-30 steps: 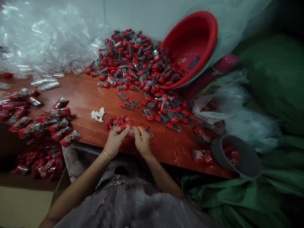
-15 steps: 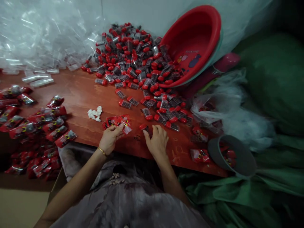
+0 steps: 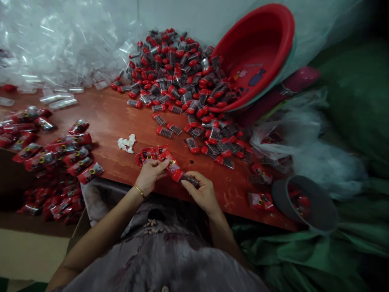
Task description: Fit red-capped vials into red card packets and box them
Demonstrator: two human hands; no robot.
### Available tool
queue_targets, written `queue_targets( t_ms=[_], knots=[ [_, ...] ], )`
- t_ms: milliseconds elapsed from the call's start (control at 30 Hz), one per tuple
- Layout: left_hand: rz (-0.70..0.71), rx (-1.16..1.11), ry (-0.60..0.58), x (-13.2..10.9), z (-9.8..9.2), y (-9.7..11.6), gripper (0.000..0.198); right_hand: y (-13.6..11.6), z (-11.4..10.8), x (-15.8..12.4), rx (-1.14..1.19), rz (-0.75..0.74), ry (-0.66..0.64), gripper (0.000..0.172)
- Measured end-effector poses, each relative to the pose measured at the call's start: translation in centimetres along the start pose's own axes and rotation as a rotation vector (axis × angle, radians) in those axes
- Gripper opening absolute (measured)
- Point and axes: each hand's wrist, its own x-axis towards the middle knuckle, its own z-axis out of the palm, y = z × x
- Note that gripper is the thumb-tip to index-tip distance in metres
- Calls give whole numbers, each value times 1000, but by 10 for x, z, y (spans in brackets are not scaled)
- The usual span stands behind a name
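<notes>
My right hand (image 3: 202, 192) grips a small red-capped tube (image 3: 185, 177), its red cap pointing left. My left hand (image 3: 150, 175), a gold bangle on its wrist, pinches a red printed sachet (image 3: 168, 159) at the front of a short row of like sachets (image 3: 148, 153). The tube's cap sits right at the mouth of that sachet. Both hands work at the near edge of the reddish wooden table (image 3: 109, 121).
A heap of red-capped tubes (image 3: 176, 77) spills from a tilted red basin (image 3: 255, 61). Filled red sachets (image 3: 57, 154) pile at the left. Clear empty bags (image 3: 54, 44) lie at the back left. A white crumpled bit (image 3: 127, 143), a grey bowl (image 3: 306, 202) and green cloth (image 3: 349, 101) are nearby.
My right hand left the sachet, reached right to a loose tube on the table, picked it up and brought it back to the sachet held by my left hand.
</notes>
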Motion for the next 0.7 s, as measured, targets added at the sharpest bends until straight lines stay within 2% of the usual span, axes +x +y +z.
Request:
queue_targets(
  t_ms=[267,467,633,700],
  knots=[
    [-18,76,-33,1,-5,0,38,9,9,5,134,86,-28,21],
    [16,46,-27,-2,7,-7,37,11,17,8,272,167,-54,29],
    [22,-29,-45,-4,16,-15,43,12,27,10,250,116,109,24],
    [45,-37,-69,-4,16,-16,42,12,31,10,245,106,98,24]
  ],
)
